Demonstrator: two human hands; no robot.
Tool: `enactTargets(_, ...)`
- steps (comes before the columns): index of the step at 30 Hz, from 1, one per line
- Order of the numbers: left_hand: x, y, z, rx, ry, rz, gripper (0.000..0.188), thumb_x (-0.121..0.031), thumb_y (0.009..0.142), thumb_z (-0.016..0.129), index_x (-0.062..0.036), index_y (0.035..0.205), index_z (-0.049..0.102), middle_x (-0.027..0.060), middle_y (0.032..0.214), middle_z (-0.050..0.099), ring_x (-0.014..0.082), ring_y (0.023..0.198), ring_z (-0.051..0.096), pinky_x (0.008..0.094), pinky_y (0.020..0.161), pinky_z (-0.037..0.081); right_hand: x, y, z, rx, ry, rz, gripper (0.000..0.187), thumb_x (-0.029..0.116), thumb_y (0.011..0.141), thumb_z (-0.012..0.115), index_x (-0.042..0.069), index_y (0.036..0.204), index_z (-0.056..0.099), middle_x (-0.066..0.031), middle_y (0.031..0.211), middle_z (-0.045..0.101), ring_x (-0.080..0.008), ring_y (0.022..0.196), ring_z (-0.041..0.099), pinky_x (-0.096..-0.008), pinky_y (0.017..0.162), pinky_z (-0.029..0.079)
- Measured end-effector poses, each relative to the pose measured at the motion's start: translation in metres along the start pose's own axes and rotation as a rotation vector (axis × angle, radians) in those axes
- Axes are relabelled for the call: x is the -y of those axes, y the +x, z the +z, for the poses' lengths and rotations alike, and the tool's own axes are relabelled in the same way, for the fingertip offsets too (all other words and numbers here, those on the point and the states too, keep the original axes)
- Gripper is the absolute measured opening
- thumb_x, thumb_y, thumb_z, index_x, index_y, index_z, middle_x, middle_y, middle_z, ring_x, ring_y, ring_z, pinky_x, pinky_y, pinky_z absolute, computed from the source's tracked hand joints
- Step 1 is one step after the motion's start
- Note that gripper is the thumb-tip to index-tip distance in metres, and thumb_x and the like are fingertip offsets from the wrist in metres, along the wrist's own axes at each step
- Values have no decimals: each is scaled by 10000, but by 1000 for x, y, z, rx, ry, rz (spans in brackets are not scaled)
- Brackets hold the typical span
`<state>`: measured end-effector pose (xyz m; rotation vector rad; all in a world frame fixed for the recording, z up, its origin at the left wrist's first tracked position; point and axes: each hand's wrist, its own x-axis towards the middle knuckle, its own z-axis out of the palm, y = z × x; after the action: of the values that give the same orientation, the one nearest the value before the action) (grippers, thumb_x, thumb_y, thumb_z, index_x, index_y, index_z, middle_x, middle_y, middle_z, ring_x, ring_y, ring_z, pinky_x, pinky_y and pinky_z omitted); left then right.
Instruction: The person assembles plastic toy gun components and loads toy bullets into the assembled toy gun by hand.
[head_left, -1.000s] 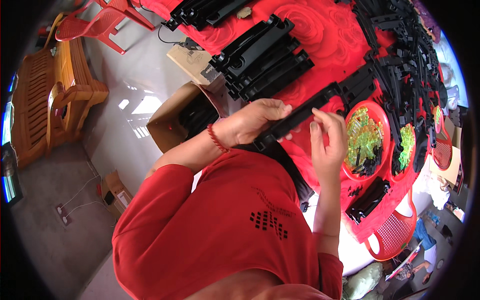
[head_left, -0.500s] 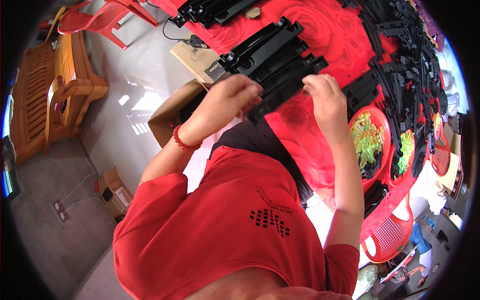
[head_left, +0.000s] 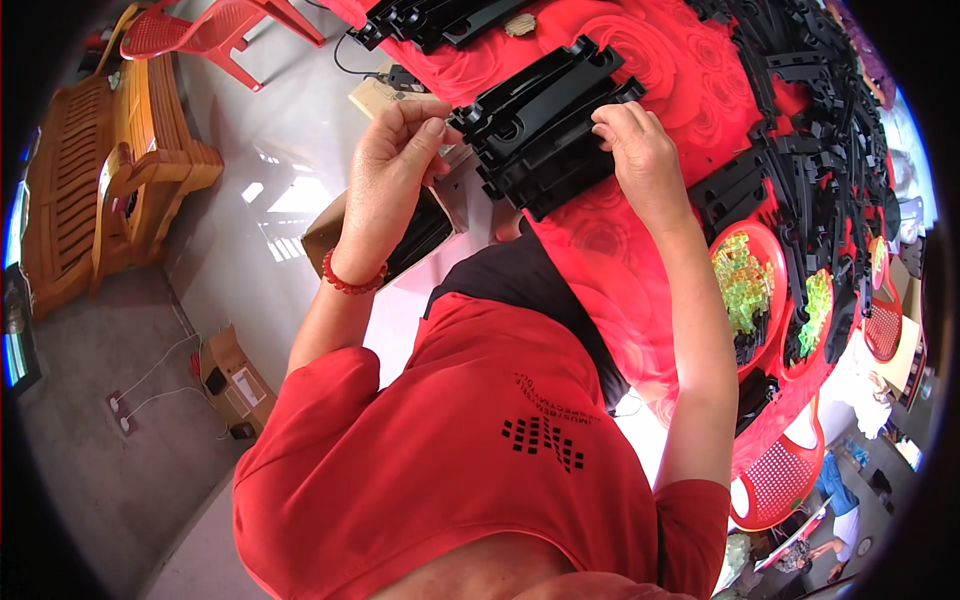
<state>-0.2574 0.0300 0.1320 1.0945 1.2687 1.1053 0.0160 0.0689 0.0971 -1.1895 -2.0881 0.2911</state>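
Note:
A stack of long black plastic parts (head_left: 550,125) lies near the corner of the table, several pieces side by side. My left hand (head_left: 392,155), with a red bead bracelet at the wrist, is beside the stack's left end. Its fingers are bent but apart, and nothing shows in them. At the right end, the bent fingers of my right hand (head_left: 640,150) are closed on the edge of a black plastic part. The fingertips partly hide that contact.
A red rose-patterned cloth (head_left: 600,225) covers the table. Red bowls hold yellow-green pieces (head_left: 742,280); many black parts (head_left: 800,150) are heaped at the right. Below my left hand, an open cardboard box (head_left: 322,225) contains black parts. Red chairs (head_left: 195,35) and a wooden bench (head_left: 130,170) stand around.
The blurred black part low between my hands now lies against the stack. My left hand has moved left and up, its fingers opening. The right hand has shifted slightly up to the stack's end.

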Motion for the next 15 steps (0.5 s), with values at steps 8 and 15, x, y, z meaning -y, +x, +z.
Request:
enactTargets(8, 17, -1, 13, 41, 172, 135, 283, -219, 1032, 536, -16, 1222, 589, 39, 1070, 658, 85, 925, 581, 241, 792, 490, 15, -5, -6, -76, 115, 25, 175, -32, 829, 670, 47, 977, 623, -77, 862, 625, -249, 756, 594, -370, 665, 508)
enactTargets(15, 0, -14, 41, 597, -273, -324, 545, -467, 1053, 382, 12, 1244, 561, 108, 969, 677, 135, 781, 648, 267, 720, 537, 45, -20, -21, -99, 73, -79, 256, -69, 782, 698, 43, 1005, 637, -80, 880, 630, -277, 802, 594, -385, 699, 502)
